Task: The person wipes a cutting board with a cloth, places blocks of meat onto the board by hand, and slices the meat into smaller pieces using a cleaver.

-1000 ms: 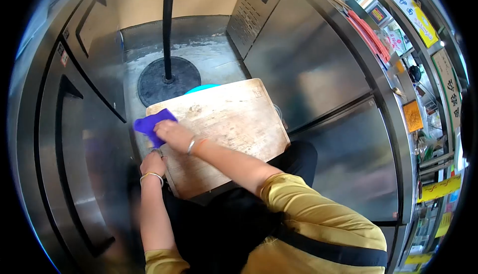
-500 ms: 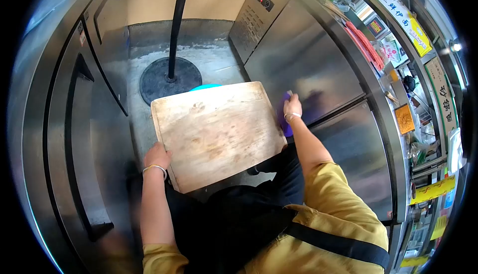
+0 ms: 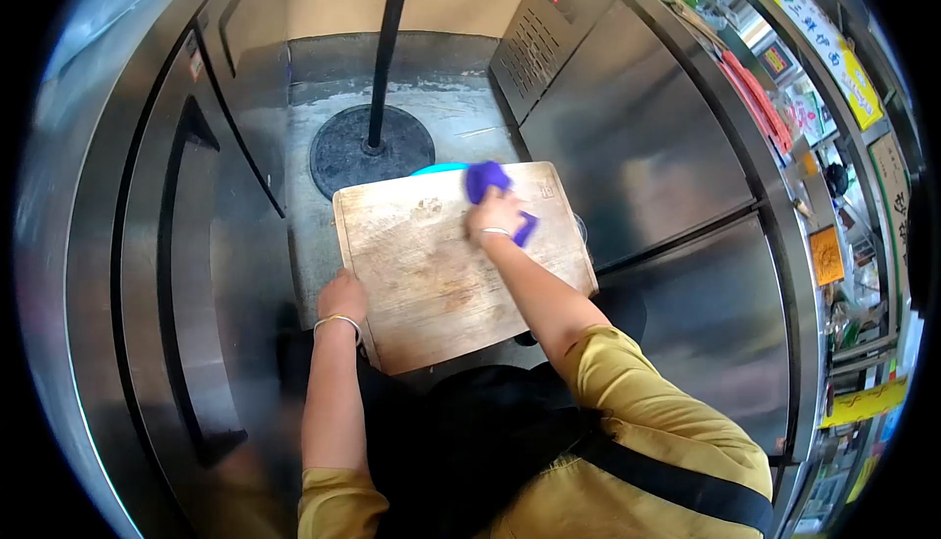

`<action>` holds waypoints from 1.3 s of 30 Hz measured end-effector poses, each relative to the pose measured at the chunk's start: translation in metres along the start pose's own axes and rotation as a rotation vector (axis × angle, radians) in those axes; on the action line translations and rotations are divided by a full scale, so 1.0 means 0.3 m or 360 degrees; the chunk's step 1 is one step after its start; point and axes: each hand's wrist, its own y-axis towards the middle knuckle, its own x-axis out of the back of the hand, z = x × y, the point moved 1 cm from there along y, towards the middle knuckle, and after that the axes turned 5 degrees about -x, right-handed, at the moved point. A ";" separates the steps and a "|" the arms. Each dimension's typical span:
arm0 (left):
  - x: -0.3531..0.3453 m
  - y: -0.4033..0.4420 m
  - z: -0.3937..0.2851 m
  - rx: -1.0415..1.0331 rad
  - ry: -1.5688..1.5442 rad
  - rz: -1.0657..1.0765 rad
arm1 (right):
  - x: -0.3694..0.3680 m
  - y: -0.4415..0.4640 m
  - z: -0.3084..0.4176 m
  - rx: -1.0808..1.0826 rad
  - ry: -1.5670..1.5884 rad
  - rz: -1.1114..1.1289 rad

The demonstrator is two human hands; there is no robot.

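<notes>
A wooden cutting board [image 3: 421, 274] with dark stains lies tilted in front of me, above my lap. My left hand [image 3: 343, 300] grips its left edge, the fingertips partly hidden. On the upper right part of the board is my right hand [image 3: 497, 214], slightly blurred, closed on a purple cloth [image 3: 487, 180]. The cloth bunches out past the fingers, and another end shows below the hand. Behind the board's far edge, part of a bright blue object [image 3: 441, 169] shows; its kind is hidden.
A black pole on a round base [image 3: 333, 152] stands on the floor beyond the board. Steel cabinet doors [image 3: 642, 113] rise on the right, and a steel fridge-like unit [image 3: 230, 274] on the left. Shelves at far right hold packets and a red item [image 3: 757, 103].
My right hand has moved left with the purple cloth, from beside the board's right edge onto its surface. My left hand still holds the left edge. The view has shifted slightly.
</notes>
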 end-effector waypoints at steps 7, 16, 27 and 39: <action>0.025 0.013 -0.009 0.0077 0.0033 0.0070 | -0.087 -0.309 0.301 0.1572 0.0149 -0.0008; 0.084 0.008 0.006 0.0234 -0.0237 -0.0353 | 0.042 -0.452 -0.375 0.1984 0.0271 0.0263; 0.056 0.009 -0.069 0.0106 -0.0166 -0.0249 | -0.066 0.098 -0.460 0.0077 0.0400 -0.0262; -0.061 0.043 0.045 -0.0139 -0.0023 -0.0339 | -0.072 0.005 0.087 0.1410 0.0600 -0.0301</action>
